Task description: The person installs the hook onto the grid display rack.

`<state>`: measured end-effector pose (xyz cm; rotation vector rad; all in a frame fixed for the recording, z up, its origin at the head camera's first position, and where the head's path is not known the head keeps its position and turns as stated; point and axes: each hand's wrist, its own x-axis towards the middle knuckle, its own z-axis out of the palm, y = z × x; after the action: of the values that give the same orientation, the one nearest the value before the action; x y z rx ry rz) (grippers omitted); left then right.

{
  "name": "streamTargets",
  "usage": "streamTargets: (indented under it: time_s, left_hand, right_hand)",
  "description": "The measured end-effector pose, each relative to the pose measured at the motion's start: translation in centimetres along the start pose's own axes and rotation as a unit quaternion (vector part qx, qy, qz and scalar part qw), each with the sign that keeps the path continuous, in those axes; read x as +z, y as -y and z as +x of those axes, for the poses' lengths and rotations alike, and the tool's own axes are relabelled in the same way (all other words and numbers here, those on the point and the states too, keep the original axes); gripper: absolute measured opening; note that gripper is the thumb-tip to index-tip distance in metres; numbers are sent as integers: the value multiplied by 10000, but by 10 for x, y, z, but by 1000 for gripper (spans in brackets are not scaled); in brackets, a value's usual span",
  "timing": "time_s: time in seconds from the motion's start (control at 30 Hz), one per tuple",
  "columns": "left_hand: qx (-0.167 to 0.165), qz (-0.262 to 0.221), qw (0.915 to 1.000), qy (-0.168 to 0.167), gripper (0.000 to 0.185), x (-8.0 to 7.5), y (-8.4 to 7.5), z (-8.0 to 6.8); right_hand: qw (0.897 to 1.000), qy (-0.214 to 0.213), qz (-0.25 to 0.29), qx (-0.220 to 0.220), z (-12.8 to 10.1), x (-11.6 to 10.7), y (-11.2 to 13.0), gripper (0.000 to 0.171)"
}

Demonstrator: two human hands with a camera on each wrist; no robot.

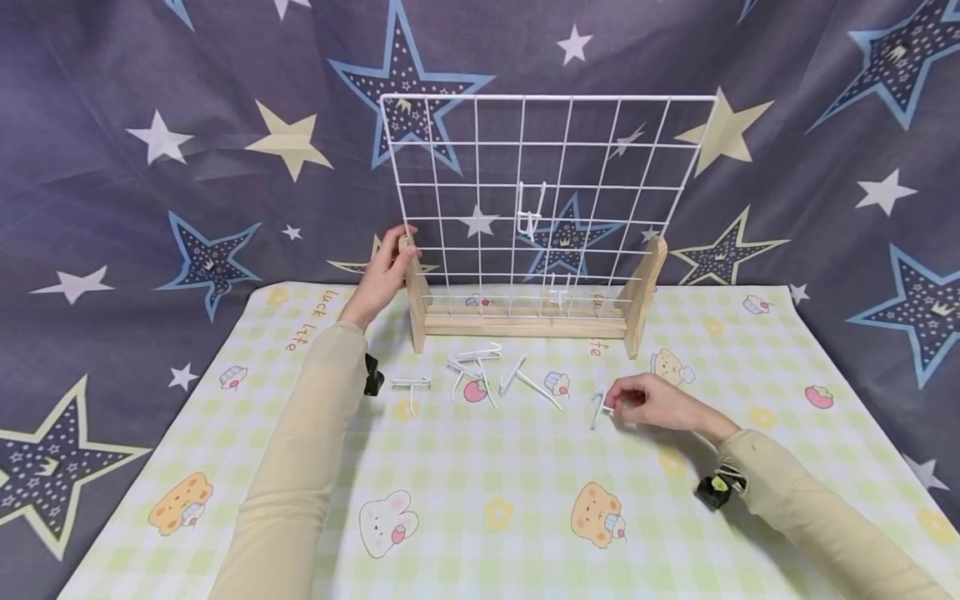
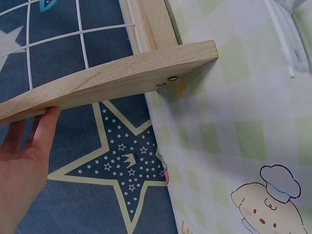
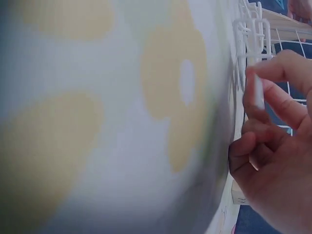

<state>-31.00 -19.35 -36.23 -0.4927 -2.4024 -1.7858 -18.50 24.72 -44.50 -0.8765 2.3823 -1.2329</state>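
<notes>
**Two hands at a wire grid stand: one steadies, one picks up a hook**

The left hand point(image 1: 384, 271) rests against the left wooden foot point(image 1: 415, 292) of the stand; in the left wrist view its fingers point(image 2: 45, 130) lie straight along the underside edge of the foot point(image 2: 122, 75), touching the wood and not curled round it. The right hand point(image 1: 651, 402) is low over the cloth point(image 1: 480, 467), right of centre, with thumb and fingertips pinched on a white hook point(image 1: 598, 406). The right wrist view shows the fingers point(image 3: 273, 105) curled round a thin white stem point(image 3: 258, 90); the rest of that view is blurred cloth pattern at close range. The hook touches or nearly touches the cloth; which of the two cannot be told.

The grid point(image 1: 547, 196) stands upright in a wooden base point(image 1: 525, 321), between two feet, at the far middle of the cloth. Two hooks hang on the grid: one near its centre point(image 1: 529, 212), one lower point(image 1: 558, 292), just above the base. Loose hooks point(image 1: 480, 371) lie on the cloth in front of the base, between the two hands, some touching or crossing each other; one lies apart at the left point(image 1: 412, 387). A star-patterned backdrop point(image 1: 187, 150) hangs behind the stand. Both forearms wear pale sleeves, each with a small dark device at the wrist.
</notes>
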Motion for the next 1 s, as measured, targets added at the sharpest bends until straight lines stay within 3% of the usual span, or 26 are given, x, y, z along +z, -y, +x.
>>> streamTargets:
  time_s: [0.27, 0.5, 0.8, 1.0]
  left_hand:
    - [-51, 45, 10000, 28, 44, 0, 0, -1]
    - [-26, -26, 10000, 28, 44, 0, 0, -1]
    - [-48, -118, 9999, 54, 43, -1, -3, -1]
    - [-80, -270, 9996, 61, 41, 1, -23, -9]
  right_hand:
    - [9919, -1110, -515, 326, 7, -1, 1, 11]
    - [9782, -1976, -466, 444, 12, -1, 2, 9]
    - [9632, -2614, -287, 553, 13, -2, 4, 3]
    - [9608, -2714, -215, 523, 13, -3, 6, 3]
